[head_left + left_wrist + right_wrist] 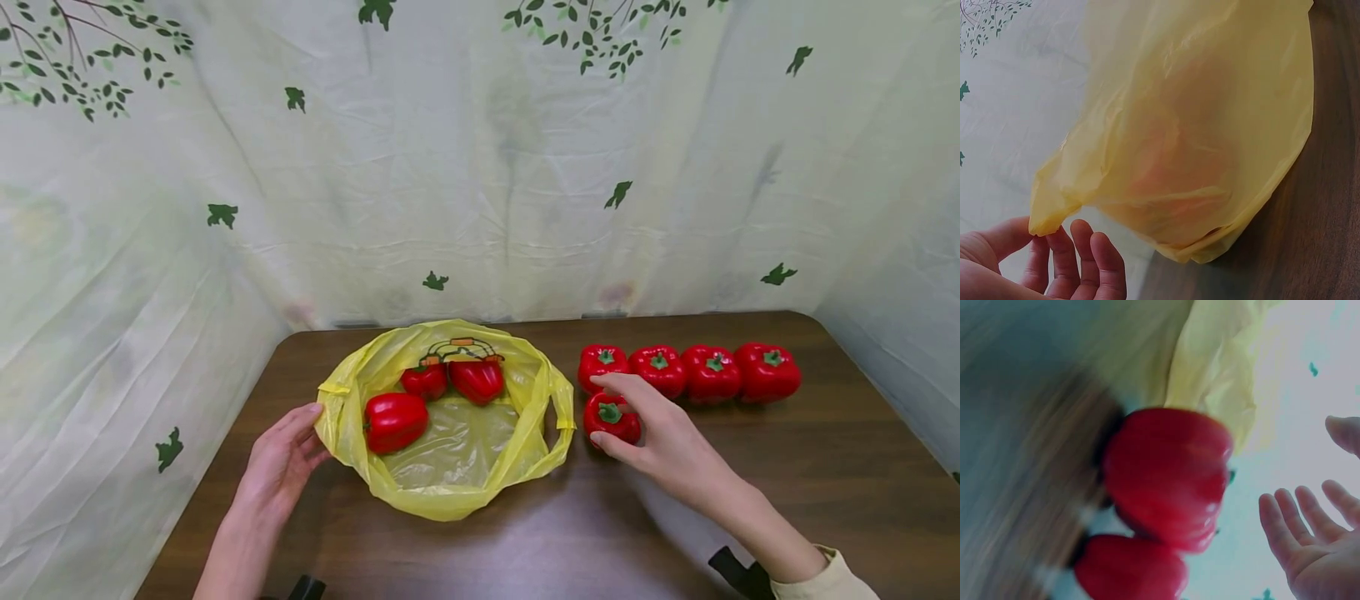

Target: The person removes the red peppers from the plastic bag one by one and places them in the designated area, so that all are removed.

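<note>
Nearest me: a pale sleeve (pixel 825 575) and a black strap (pixel 738 571) on my right forearm, both low and right of the yellow plastic bag. My left grip (pixel 281 458) is at the bag's left edge, thumb and fingertips pinching the film. My right grip (pixel 660 433) is right of the bag, thumb and fingers spread loose about a single red bell pepper (pixel 609 421); nothing clasped, contact unclear. That pepper stands on the desk (pixel 825 467) just right of the bag, green stem up.

Yellow plastic bag (pixel 450 504): mouth wide open, three red bell peppers (pixel 396 422) inside, one left, two farther back. Side film shows them only as blurred reddish patches in the left wrist view. Dark-and-orange print (pixel 461 343) on its far wall.

Right of the bag, beyond my single pepper: row of four red bell peppers (pixel 711 375), stems up. Farthest, behind the bag: pale cloth (pixel 480 208), green leaf pattern.
</note>
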{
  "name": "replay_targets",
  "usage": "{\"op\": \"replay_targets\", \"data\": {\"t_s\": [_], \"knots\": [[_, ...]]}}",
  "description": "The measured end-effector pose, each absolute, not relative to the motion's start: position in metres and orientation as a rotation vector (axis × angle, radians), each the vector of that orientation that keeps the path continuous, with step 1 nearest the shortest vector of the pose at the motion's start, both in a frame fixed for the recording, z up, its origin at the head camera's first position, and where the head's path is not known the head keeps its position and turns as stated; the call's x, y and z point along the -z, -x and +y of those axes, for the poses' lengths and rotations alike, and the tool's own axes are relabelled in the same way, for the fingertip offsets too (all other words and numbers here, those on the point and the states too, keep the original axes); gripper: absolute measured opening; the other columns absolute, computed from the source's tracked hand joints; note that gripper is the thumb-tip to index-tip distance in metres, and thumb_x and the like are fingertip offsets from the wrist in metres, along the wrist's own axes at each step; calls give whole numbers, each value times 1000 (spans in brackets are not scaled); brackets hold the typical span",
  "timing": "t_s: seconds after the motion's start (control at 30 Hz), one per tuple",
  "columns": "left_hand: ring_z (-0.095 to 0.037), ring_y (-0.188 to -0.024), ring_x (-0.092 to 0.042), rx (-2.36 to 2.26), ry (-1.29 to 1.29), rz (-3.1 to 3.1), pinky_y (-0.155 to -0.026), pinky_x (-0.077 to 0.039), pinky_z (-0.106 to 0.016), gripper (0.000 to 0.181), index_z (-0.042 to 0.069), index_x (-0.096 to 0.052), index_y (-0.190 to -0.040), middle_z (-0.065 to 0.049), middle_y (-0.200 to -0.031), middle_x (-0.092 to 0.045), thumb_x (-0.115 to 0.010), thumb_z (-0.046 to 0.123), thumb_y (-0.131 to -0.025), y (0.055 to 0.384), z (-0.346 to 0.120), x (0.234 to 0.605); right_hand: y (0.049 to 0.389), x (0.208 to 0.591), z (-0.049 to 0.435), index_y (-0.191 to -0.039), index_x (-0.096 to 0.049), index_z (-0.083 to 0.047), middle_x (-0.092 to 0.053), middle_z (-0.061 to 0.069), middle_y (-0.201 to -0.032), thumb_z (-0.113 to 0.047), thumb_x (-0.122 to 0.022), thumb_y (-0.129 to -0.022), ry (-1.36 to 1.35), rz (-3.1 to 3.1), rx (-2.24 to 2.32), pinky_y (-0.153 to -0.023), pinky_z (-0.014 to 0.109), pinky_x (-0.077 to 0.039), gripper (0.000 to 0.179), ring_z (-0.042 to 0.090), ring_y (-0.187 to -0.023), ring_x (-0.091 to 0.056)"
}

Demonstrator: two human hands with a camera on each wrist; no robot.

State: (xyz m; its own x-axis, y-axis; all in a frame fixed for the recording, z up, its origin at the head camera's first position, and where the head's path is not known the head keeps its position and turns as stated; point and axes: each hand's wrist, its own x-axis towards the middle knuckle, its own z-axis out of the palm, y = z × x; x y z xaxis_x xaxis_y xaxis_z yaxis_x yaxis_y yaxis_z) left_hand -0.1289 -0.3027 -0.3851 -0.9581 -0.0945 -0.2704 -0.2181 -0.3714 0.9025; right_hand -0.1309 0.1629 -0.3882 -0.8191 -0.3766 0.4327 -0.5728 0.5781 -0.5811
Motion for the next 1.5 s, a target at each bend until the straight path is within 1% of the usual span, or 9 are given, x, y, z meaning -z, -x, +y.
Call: {"op": "replay_targets", "data": {"t_s": [0.17, 0.47, 0.53, 0.67, 0.8, 0.97, 1.23, 1.37, 1.5], "knots": [[-14, -83, -65, -2504, 431, 1715, -74, -53, -32, 18, 16, -73, -92, 3, -93, -71, -57, 17, -101, 130, -302, 384, 131, 383, 145, -136, -53, -16, -53, -5, -135, -15, -83, -81, -857, -2536, -1133, -94, 41, -50, 63, 15, -125, -50], [-14, -86, -66, -2491, 454, 1704, -76, -53, -32, 15, 17, -73, -95, 4, -96, -71, -59, 19, -100, 129, -302, 383, 137, 380, 118, -133, -56, -12, -56, -5, -130, -17, -80, -84, -1074, -2484, -1116, -93, 36, -50, 55, 14, -119, -52], [-14, -86, -66, -2492, 453, 1706, -76, -53, -32, 15, 17, -73, -95, 4, -96, -71, -59, 19, -100, 129, -302, 383, 137, 378, 113, -133, -55, -14, -55, -5, -131, -19, -79, -85, -1111, -2496, -1116, -91, 35, -50, 54, 15, -118, -52], [-14, -86, -66, -2498, 437, 1705, -76, -53, -32, 16, 17, -73, -95, 4, -97, -71, -58, 18, -101, 129, -302, 383, 140, 371, 101, -136, -54, -15, -54, -5, -133, -21, -77, -87, -1191, -2534, -1097, -94, 36, -48, 55, 15, -121, -50], [-14, -86, -66, -2493, 417, 1710, -77, -53, -32, 16, 17, -73, -95, 4, -97, -71, -58, 18, -101, 128, -302, 384, 146, 364, 92, -137, -53, -18, -52, -9, -136, -24, -75, -89, -1270, -2596, -1070, -101, 34, -43, 53, 11, -126, -45], [-15, -86, -65, -2484, 421, 1713, -78, -53, -33, 16, 17, -73, -95, 4, -96, -72, -58, 19, -101, 128, -301, 384, 155, 356, 82, -137, -53, -22, -52, -13, -134, -29, -72, -91, -1333, -2692, -1034, -103, 31, -41, 50, 6, -126, -43], [-15, -86, -65, -2475, 440, 1722, -78, -53, -33, 13, 17, -72, -96, 4, -97, -71, -60, 21, -100, 129, -300, 381, 172, 347, 67, -135, -54, -16, -54, -6, -132, -30, -71, -92, -1481, -2701, -964, -103, 32, -40, 48, 12, -123, -47], [-15, -86, -65, -2475, 430, 1719, -78, -53, -33, 13, 17, -72, -96, 4, -96, -71, -60, 20, -100, 129, -300, 381, 182, 341, 60, -135, -55, -15, -55, -5, -129, -33, -71, -92, -1535, -2742, -890, -103, 30, -39, 49, 13, -122, -48], [-15, -85, -65, -2475, 424, 1721, -77, -53, -33, 14, 16, -73, -95, 3, -96, -71, -60, 19, -100, 129, -299, 380, 192, 336, 50, -136, -54, -15, -54, -3, -133, -35, -70, -92, -1563, -2770, -808, -105, 30, -38, 51, 13, -126, -46]]}}
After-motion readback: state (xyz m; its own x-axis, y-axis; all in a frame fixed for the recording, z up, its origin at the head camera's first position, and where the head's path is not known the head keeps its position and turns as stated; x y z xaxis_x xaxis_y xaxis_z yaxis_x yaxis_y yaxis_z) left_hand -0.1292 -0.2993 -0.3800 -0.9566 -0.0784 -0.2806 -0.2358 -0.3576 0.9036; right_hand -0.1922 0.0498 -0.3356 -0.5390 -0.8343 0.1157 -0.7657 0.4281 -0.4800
